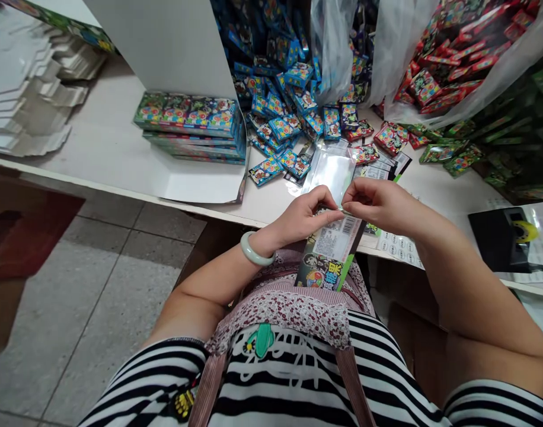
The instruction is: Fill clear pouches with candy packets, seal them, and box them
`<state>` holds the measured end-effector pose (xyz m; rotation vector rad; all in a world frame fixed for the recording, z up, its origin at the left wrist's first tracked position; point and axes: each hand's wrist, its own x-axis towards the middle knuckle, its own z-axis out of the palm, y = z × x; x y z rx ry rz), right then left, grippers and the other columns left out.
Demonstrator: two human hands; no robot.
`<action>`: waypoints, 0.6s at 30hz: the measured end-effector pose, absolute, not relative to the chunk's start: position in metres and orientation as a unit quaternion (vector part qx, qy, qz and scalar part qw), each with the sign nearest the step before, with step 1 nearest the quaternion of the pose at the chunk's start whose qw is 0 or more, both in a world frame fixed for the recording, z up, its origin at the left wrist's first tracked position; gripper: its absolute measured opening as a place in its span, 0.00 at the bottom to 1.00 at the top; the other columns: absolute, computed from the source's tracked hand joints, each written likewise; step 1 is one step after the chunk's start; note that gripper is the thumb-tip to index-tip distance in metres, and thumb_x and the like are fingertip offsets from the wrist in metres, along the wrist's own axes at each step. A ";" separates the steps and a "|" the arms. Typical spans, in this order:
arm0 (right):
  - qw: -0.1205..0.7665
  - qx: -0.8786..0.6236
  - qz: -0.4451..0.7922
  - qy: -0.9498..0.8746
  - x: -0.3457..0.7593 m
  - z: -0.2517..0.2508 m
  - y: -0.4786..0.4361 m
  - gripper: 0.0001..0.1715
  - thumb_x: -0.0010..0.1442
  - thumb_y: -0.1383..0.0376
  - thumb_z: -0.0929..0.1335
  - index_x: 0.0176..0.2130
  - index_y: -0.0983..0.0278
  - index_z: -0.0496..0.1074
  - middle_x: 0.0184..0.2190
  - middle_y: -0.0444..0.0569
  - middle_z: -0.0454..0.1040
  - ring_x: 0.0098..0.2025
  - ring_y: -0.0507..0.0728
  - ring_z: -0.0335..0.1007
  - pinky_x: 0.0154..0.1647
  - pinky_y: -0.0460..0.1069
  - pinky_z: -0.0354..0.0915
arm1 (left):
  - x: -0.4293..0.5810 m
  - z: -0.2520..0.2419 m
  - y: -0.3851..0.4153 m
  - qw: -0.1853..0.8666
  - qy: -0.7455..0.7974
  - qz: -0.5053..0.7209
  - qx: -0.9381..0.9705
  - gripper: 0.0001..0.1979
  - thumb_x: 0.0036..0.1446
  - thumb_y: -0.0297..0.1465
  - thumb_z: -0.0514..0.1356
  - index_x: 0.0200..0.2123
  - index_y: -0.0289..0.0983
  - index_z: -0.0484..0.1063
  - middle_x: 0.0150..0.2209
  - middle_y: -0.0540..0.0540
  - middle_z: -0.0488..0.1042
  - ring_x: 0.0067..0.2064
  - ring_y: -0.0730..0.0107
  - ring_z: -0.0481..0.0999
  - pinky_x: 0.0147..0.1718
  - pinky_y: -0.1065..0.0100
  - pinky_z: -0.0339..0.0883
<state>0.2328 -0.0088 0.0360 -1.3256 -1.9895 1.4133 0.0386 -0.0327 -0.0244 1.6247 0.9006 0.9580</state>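
Observation:
A black and green printed card package [327,258] with a barcode label hangs over the table's front edge, against the apron. My left hand [309,214], below a pale green bangle [256,250], pinches the package's upper edge between thumb and fingers. Right beside it, my right hand [371,201] is closed in a pinch at the same edge, its fingertips nearly touching the left ones; what it grips is too small to make out. Just beyond the hands lies a clear plastic tray [329,169].
Small blue boxes [278,127] and red boxes [390,137] spill from plastic bags at the back. An open display carton [195,178] holds stacked packs at left, beside piled white cartons [22,89]. A black tape dispenser [496,237] and sticker sheet [398,246] are at right.

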 end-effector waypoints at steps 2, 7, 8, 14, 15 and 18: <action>0.179 -0.469 0.508 -0.699 0.234 0.033 -0.005 0.11 0.53 0.62 0.74 0.27 0.61 0.70 0.22 0.42 0.69 0.25 0.50 0.60 0.25 0.48 0.54 | 0.040 -0.026 -0.033 0.494 0.381 0.403 0.670 0.09 0.57 0.37 0.64 0.33 0.40 0.67 0.32 0.50 0.70 0.35 0.71 0.69 0.38 0.66 0.65; 0.156 -0.437 0.640 -0.613 0.239 0.019 0.009 0.12 0.48 0.63 0.77 0.32 0.60 0.72 0.23 0.41 0.70 0.25 0.50 0.61 0.23 0.47 0.56 | 0.042 -0.023 -0.036 0.475 0.355 0.432 0.679 0.12 0.55 0.34 0.66 0.40 0.40 0.68 0.38 0.49 0.72 0.38 0.72 0.71 0.39 0.68 0.68; 0.143 -0.429 0.672 -0.586 0.240 0.016 0.009 0.13 0.48 0.62 0.77 0.32 0.60 0.72 0.23 0.41 0.70 0.24 0.50 0.61 0.23 0.46 0.56 | 0.042 -0.021 -0.036 0.482 0.335 0.425 0.689 0.13 0.55 0.33 0.66 0.42 0.40 0.68 0.39 0.48 0.73 0.39 0.72 0.73 0.41 0.68 0.69; 0.195 -0.439 0.748 -0.458 0.249 0.000 -0.005 0.13 0.51 0.61 0.74 0.37 0.61 0.73 0.30 0.44 0.74 0.29 0.50 0.69 0.25 0.45 0.65 | 0.019 -0.027 -0.023 0.476 0.355 0.446 0.670 0.08 0.57 0.32 0.66 0.40 0.38 0.77 0.38 0.48 0.79 0.39 0.72 0.76 0.42 0.68 0.69; 0.242 -0.458 0.722 -0.459 0.256 -0.005 -0.005 0.14 0.53 0.61 0.74 0.40 0.61 0.73 0.33 0.45 0.76 0.32 0.51 0.71 0.27 0.45 0.66 | 0.011 -0.032 -0.018 0.464 0.389 0.505 0.615 0.07 0.56 0.32 0.66 0.39 0.37 0.77 0.37 0.49 0.79 0.39 0.73 0.75 0.41 0.69 0.69; 0.353 -0.557 0.558 -0.503 0.298 -0.026 0.009 0.15 0.56 0.59 0.72 0.43 0.60 0.72 0.40 0.48 0.78 0.38 0.54 0.74 0.36 0.49 0.71 | -0.008 -0.050 -0.004 0.465 0.443 0.634 0.430 0.10 0.53 0.32 0.68 0.39 0.38 0.76 0.36 0.51 0.77 0.37 0.74 0.74 0.38 0.71 0.68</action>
